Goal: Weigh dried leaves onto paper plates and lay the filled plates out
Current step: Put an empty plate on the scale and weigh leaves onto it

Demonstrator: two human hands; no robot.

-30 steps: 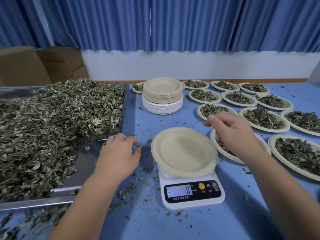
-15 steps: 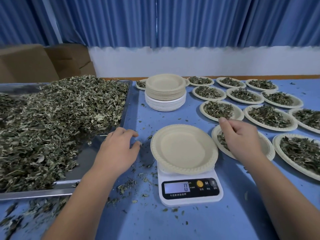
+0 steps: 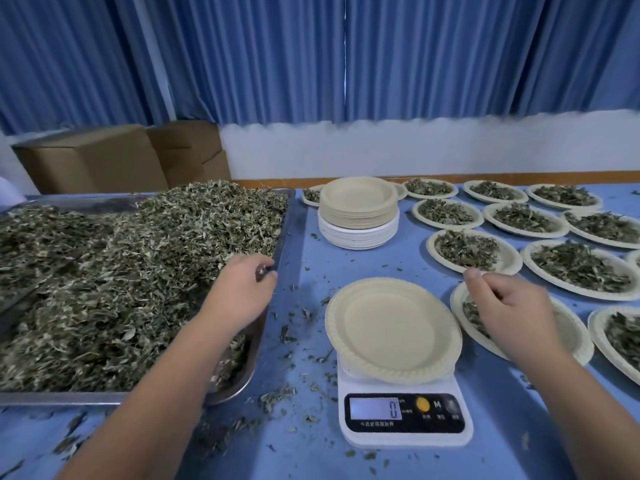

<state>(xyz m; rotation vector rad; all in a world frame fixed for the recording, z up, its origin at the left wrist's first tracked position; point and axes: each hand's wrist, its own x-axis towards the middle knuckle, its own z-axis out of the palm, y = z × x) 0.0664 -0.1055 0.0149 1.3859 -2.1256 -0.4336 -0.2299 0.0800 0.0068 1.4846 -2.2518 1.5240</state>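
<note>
From the head camera, our left hand [image 3: 242, 292] reaches forward, back up, over the right edge of the metal tray [image 3: 284, 216]. Its fingers curl down towards the heap of dried leaves [image 3: 121, 271]. The fingertips are folded under, so we cannot tell whether they grip any leaves.

Our right hand [image 3: 512, 306] hangs knuckles up over a filled plate [image 3: 571, 337] just right of the scale [image 3: 405, 434], thumb pointing at the plate's far rim. The curled fingers hide the palm side, so we cannot tell whether they pinch anything. The hand covers much of that plate.

An empty paper plate [image 3: 391, 327] sits on the scale, hiding its platform, and the display [image 3: 375, 408] reads 0. More filled plates [image 3: 474, 249] lie in rows on the blue worktop [image 3: 346, 265], the rightmost cut off by the frame. A stack of plates [image 3: 358, 209] partly hides one behind it.
</note>
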